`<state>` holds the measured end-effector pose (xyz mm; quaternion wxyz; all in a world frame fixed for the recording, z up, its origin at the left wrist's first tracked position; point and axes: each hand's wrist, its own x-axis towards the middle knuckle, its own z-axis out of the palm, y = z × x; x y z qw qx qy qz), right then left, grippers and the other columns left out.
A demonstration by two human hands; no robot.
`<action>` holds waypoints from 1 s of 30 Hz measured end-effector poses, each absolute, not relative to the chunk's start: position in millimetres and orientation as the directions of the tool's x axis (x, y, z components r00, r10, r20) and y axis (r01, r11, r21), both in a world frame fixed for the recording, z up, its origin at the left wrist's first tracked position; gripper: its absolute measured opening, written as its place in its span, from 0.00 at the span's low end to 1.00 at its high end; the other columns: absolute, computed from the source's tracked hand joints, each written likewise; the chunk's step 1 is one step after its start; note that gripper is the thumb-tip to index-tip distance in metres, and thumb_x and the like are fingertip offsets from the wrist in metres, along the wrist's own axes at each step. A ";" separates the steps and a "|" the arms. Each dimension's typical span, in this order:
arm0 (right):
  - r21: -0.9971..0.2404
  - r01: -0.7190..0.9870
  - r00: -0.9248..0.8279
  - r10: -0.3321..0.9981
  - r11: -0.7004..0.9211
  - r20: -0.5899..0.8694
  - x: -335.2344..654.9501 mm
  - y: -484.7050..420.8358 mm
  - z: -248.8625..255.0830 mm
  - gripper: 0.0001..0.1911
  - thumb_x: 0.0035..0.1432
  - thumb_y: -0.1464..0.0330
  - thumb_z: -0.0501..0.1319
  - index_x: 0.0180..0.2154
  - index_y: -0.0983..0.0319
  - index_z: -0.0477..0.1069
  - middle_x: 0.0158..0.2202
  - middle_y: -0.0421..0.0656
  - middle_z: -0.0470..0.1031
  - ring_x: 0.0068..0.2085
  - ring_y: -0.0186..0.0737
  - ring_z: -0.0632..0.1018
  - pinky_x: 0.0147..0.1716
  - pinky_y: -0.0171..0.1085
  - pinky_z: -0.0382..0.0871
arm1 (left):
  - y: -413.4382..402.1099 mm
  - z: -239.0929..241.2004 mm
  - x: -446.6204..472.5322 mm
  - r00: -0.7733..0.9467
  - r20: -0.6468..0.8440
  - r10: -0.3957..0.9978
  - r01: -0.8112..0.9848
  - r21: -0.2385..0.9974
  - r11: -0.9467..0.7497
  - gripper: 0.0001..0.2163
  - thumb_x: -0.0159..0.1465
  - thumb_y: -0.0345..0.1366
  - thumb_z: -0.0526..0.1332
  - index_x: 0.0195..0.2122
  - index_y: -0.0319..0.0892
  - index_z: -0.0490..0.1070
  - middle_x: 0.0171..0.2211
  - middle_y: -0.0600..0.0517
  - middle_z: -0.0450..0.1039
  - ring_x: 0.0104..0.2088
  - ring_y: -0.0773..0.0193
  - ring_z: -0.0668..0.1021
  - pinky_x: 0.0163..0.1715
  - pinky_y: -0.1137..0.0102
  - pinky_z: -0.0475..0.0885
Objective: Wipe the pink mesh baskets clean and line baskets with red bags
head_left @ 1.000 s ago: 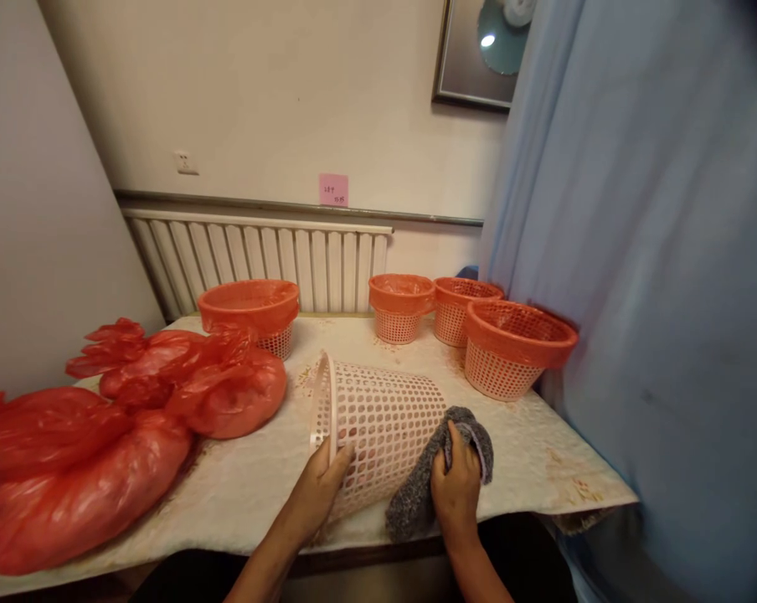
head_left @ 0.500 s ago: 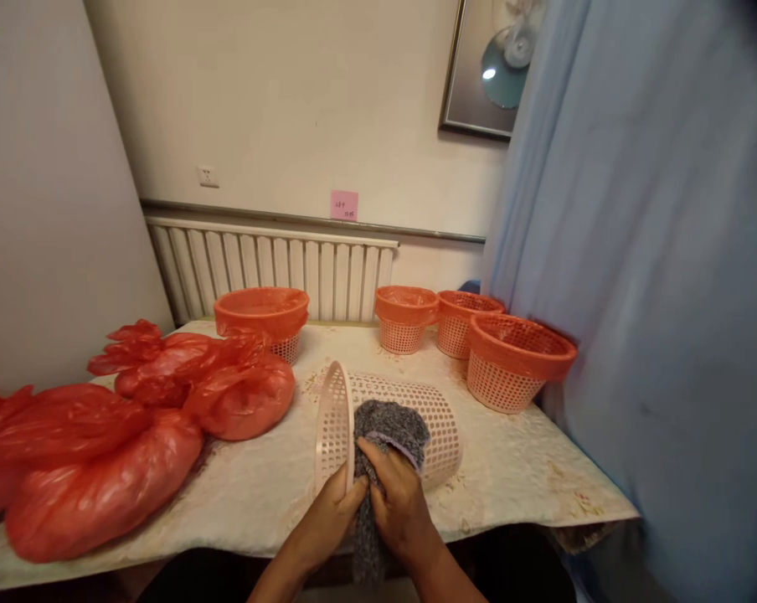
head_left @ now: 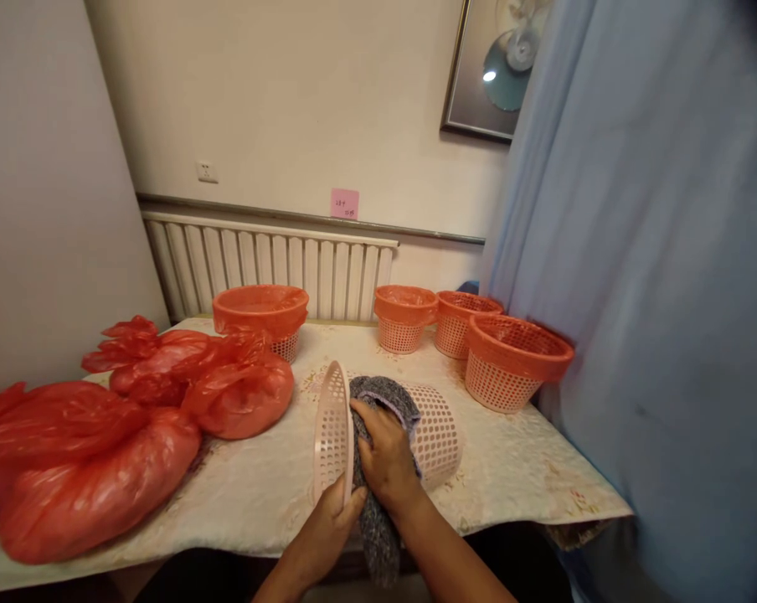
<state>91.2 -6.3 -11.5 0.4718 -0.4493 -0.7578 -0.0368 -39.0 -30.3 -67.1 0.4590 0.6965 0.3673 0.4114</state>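
Note:
A pale pink plastic basket (head_left: 438,435) with a perforated wall lies on its side at the table's front, its mouth facing left. My left hand (head_left: 328,523) grips its rim at the lower near edge, thumb outside. Against the basket's outer wall, just behind the rim, my right hand (head_left: 388,456) presses a dark grey speckled cloth (head_left: 382,536) with a light purple edge. The cloth bunches over the wall, and its lower end hangs down towards my lap. The fingertips of my left hand are hidden behind the rim.
Several knotted red plastic bags (head_left: 102,477), filled, lie on the left of the table (head_left: 259,494). A red-lined basket (head_left: 259,314) stands at the back left. More lined baskets (head_left: 510,377) stand at the right, beside a blue curtain (head_left: 635,293). A radiator (head_left: 278,255) runs behind.
My right hand has slid the cloth up and away along the basket's wall near the rim. My left hand stays low on the rim, now apart from the right hand.

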 end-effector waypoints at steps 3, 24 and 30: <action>-0.362 0.740 -0.128 0.647 0.567 0.752 91.4 3.4 -6.8 0.31 0.48 0.81 0.52 0.55 0.59 0.65 0.42 0.46 0.75 0.45 0.43 0.74 0.48 0.43 0.69 | -28.6 -69.7 -37.8 0.370 0.228 0.901 0.146 0.943 -0.299 0.21 0.65 0.42 0.53 0.57 0.39 0.66 0.56 0.47 0.70 0.59 0.49 0.67 0.62 0.55 0.54; -0.513 0.851 0.387 0.521 0.116 0.761 226.1 6.8 -93.0 0.23 0.56 0.72 0.50 0.52 0.63 0.69 0.48 0.52 0.74 0.47 0.52 0.74 0.50 0.53 0.66 | -32.8 -73.2 -39.4 0.414 0.175 0.893 0.175 0.948 -0.266 0.20 0.66 0.46 0.52 0.54 0.42 0.70 0.54 0.49 0.73 0.54 0.50 0.72 0.59 0.57 0.61; -0.479 0.818 0.251 0.551 0.318 0.796 161.0 -20.4 -96.9 0.25 0.56 0.76 0.49 0.56 0.60 0.65 0.51 0.48 0.73 0.51 0.49 0.73 0.51 0.51 0.67 | -32.2 -62.9 -37.9 0.470 0.178 0.865 0.152 0.949 -0.277 0.20 0.67 0.44 0.51 0.55 0.42 0.69 0.56 0.49 0.71 0.57 0.52 0.70 0.61 0.57 0.59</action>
